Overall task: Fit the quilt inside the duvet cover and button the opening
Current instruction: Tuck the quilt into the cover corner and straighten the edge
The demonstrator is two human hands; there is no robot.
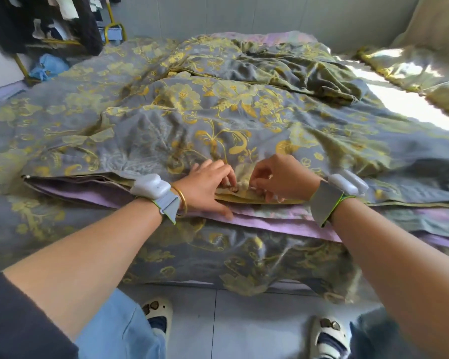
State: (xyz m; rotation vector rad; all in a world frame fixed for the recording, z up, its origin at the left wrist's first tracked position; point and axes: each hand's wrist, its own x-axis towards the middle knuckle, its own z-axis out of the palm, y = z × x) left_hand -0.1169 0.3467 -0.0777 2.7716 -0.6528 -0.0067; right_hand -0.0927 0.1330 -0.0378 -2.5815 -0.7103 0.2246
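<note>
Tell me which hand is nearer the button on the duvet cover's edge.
Left. The left hand has its fingertips right at the button, coming from its left side. The right hand pinches the cover edge just to the button's right, slightly farther off.

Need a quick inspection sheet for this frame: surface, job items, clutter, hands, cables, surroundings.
Surface: bed, draped in grey and yellow floral fabric; sunlight on its right side.
Job's things: duvet cover spread out, rumpled; lilac quilt edge shows at the near opening; one button visible between the hands.
Clutter: blue bundle on the floor, far left.
Grippers: left hand pinching the cover edge at the button; right hand pinching the edge opposite; white wrist devices on both arms, gold bangle on the left.
Cables: nothing seen.
Surroundings: clothes rack with a yellow frame, far left; grey wall; pale curtain, right.
</note>
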